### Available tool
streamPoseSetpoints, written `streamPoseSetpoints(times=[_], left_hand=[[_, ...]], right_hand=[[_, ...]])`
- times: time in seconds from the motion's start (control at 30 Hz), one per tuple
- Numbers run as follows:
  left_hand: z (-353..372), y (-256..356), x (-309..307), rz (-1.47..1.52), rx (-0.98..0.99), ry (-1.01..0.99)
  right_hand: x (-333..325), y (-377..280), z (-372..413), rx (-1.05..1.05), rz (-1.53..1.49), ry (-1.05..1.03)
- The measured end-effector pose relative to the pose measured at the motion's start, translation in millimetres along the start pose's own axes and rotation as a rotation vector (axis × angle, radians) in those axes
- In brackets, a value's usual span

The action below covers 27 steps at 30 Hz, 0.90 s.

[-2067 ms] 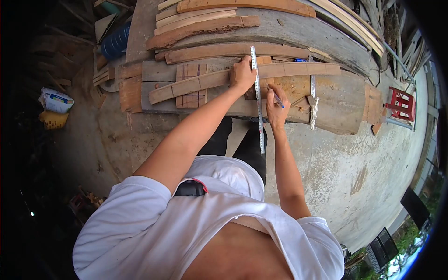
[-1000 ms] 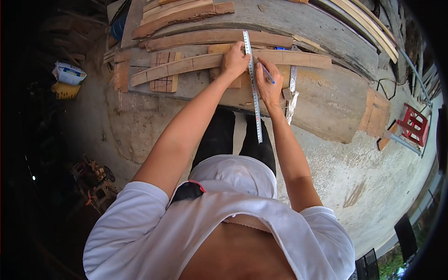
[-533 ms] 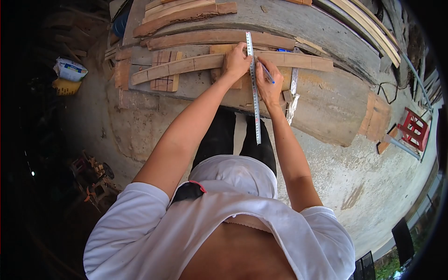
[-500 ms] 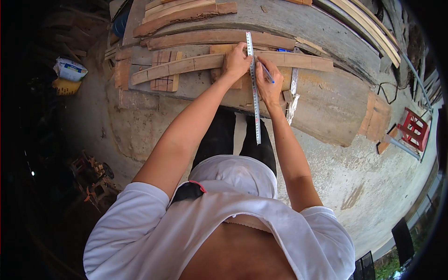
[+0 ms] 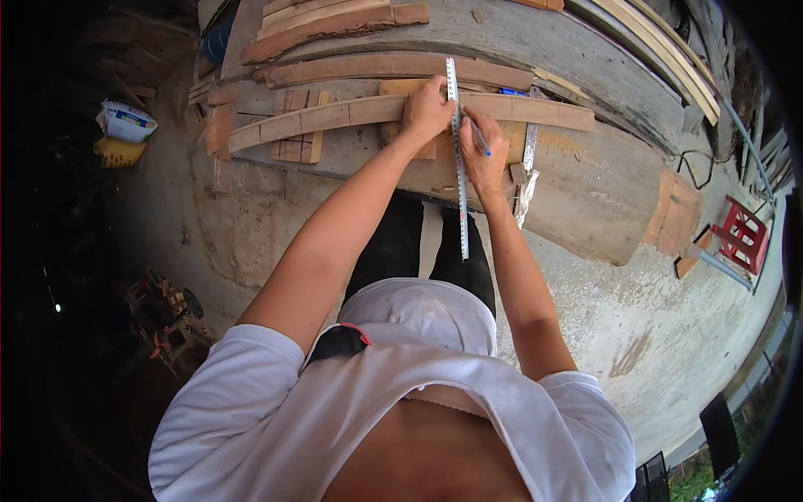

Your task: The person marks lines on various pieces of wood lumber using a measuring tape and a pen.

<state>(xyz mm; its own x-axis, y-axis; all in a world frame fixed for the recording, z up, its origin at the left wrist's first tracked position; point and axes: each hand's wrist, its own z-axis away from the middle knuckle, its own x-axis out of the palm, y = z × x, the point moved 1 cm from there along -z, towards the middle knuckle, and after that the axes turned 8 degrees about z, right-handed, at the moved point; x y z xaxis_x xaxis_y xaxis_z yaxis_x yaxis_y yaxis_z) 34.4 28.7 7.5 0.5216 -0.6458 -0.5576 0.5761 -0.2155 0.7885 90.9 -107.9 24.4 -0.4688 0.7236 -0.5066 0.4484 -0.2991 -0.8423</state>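
Note:
My left hand (image 5: 427,110) presses a long metal ruler (image 5: 459,167) down across a curved wooden slat (image 5: 335,115) on the workbench (image 5: 585,180). The ruler runs from the far boards toward my body and overhangs the bench's near edge. My right hand (image 5: 485,159) grips a blue pen (image 5: 479,138) with its tip against the ruler's right edge, on the slat. A small marked wooden block (image 5: 297,125) lies under the slat to the left.
More curved slats and planks (image 5: 393,69) lie stacked at the back of the bench. A second steel ruler (image 5: 528,142) lies just right of my hands. A red plastic stool (image 5: 740,234) stands on the concrete floor at right. Bags (image 5: 124,132) lie at left.
The pen hand has slid slightly toward me along the ruler's edge. The left hand and ruler have stayed in place on the slat.

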Motion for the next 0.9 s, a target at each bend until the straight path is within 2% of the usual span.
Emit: streamPoseSetpoints(times=[0.47,0.67,0.77,0.83,0.9], left_hand=[[2,7,-4,0.107,-0.077,-0.052],[0,1,-3,0.025,0.000,-0.036],[3,10,-4,0.139,-0.088,-0.050],[3,6,-3,0.135,-0.072,-0.056],[2,4,-4,0.146,-0.065,-0.053]], right_hand=[[0,1,2,-0.019,0.049,-0.007],[0,0,2,-0.018,0.031,-0.012],[-16,1,24,-0.033,0.076,-0.044],[-25,1,27,0.010,0.076,-0.090],[-34,2,20,0.087,0.012,-0.020]])
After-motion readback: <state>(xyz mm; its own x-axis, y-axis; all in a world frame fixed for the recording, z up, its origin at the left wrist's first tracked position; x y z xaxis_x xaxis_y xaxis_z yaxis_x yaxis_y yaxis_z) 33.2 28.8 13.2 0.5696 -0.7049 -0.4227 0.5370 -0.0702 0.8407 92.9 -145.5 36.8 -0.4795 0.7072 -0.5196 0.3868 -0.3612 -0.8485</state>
